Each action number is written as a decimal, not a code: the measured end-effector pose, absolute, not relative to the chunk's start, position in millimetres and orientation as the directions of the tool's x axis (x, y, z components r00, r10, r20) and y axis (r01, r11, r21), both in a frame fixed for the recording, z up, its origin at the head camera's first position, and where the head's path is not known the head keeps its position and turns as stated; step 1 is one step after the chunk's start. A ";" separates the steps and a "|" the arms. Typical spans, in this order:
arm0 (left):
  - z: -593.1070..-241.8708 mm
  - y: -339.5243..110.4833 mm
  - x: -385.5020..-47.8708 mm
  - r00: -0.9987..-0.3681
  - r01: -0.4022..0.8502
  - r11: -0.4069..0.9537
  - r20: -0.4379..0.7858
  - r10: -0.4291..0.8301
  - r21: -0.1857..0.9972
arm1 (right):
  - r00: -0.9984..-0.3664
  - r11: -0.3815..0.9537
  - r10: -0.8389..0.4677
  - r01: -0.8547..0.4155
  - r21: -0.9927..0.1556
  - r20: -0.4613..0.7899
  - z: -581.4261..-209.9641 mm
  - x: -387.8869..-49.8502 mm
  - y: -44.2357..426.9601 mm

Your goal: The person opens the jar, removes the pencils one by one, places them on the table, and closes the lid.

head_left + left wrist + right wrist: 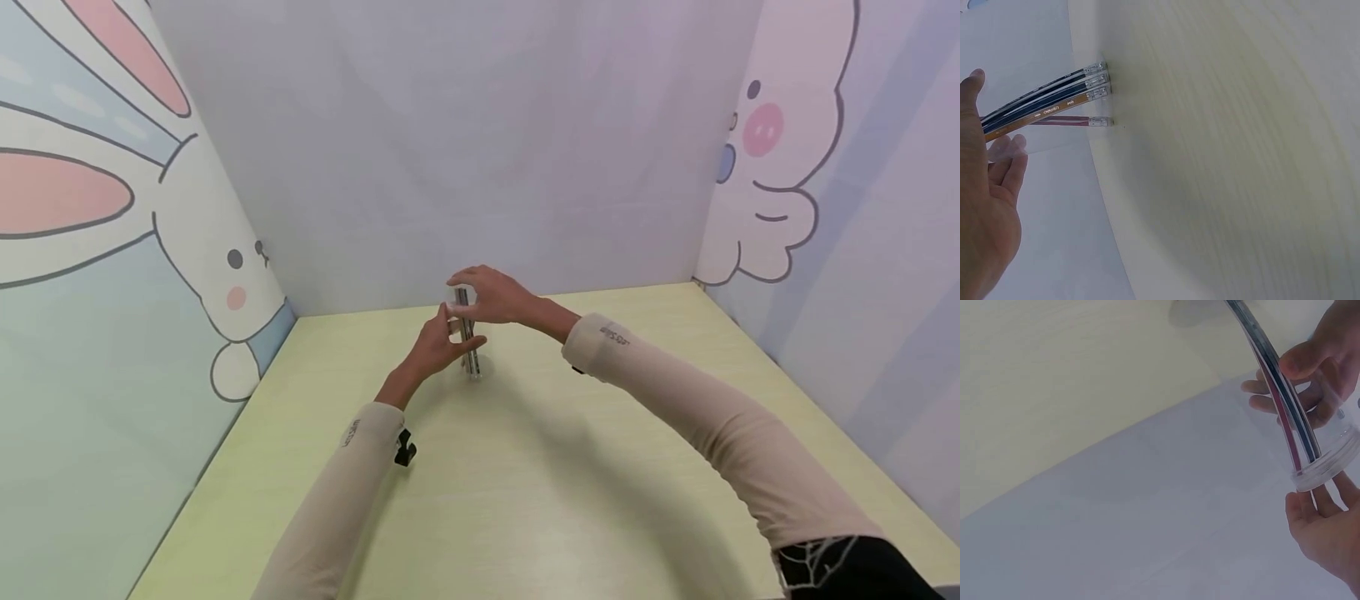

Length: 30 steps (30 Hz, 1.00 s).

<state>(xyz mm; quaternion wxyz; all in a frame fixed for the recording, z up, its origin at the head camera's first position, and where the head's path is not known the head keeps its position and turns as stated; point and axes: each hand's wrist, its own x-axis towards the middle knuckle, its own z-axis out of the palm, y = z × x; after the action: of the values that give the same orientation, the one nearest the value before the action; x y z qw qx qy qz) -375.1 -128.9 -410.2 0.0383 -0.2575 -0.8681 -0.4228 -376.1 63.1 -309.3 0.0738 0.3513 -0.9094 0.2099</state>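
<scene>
Small lettering on the orange pencil and the cuffs was too blurred to read. The left hand's fingers curled round a clear container of pencils, near-upright at the surface; the right hand gripped its top, partly hiding it.

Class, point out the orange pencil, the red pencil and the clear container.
Orange pencil [1044, 114]: left wrist view, on the shaft.
Red pencil [1066, 122]: left wrist view, on the shaft.
Clear container [1327, 469]: right wrist view, on the thick rim.
</scene>
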 end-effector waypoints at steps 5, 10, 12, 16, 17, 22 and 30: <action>-411.2 -127.7 -374.9 -0.857 0.493 0.511 0.294 0.423 0.704 | -0.774 0.705 -0.572 -0.633 -0.321 0.270 -311.2 -375.3 62.7; -412.7 -128.6 -376.4 -0.849 0.506 0.493 0.307 0.431 0.708 | -0.757 0.683 -0.594 -0.653 -0.327 0.272 -312.8 -378.1 62.8; -412.7 -129.3 -377.0 -0.851 0.504 0.495 0.308 0.427 0.708 | -0.747 0.672 -0.605 -0.665 -0.326 0.275 -312.7 -379.1 62.4; -411.9 -129.3 -378.6 -0.850 0.506 0.501 0.310 0.425 0.702 | -0.728 0.653 -0.623 -0.685 -0.322 0.284 -311.6 -380.2 62.5; -411.8 -129.0 -379.0 -0.850 0.507 0.500 0.310 0.426 0.702 | -0.723 0.648 -0.628 -0.690 -0.322 0.286 -311.3 -380.2 62.8; -411.1 -128.2 -379.2 -0.846 0.513 0.497 0.313 0.433 0.700 | -0.731 0.657 -0.624 -0.683 -0.321 0.278 -309.1 -378.5 62.1; -409.4 -128.6 -376.4 -0.862 0.495 0.543 0.302 0.408 0.678 | -0.796 0.748 -0.551 -0.604 -0.274 0.251 -306.9 -374.7 59.5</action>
<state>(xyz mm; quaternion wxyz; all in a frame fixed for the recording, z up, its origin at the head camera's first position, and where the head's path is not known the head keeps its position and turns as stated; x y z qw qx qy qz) -376.4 -128.6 -409.4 0.0542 -0.2573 -0.8767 -0.4027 -374.7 59.5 -306.9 0.0773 0.3098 -0.9318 0.1728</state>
